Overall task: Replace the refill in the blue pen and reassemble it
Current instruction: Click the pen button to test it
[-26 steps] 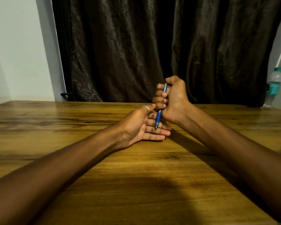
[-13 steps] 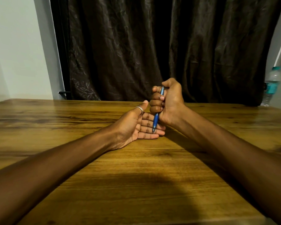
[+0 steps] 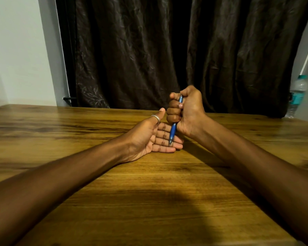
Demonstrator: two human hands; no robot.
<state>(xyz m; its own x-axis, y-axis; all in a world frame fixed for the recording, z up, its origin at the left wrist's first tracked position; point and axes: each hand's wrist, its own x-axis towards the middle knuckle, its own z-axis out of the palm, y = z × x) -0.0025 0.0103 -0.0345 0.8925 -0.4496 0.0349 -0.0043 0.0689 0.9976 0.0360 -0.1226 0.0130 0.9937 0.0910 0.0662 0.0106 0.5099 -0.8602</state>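
My right hand (image 3: 187, 110) grips the blue pen (image 3: 172, 131) in a fist, upright, with the tip pointing down. The pen's tip touches the straight fingers of my left hand (image 3: 149, 137), which lies palm up and open on the wooden table (image 3: 149, 192), a silver ring on its thumb. The upper end of the pen shows between my right thumb and fingers; the middle of the barrel is hidden in the fist. No separate refill or loose pen part is in sight.
A dark curtain (image 3: 167, 50) hangs behind the table's far edge. A clear water bottle (image 3: 296, 96) with a teal label stands at the far right. A white wall (image 3: 16, 50) is at the left.
Both hands have barely shifted in the view. The right fist still holds the pen upright, with its tip now resting lower on the left hand's fingers.
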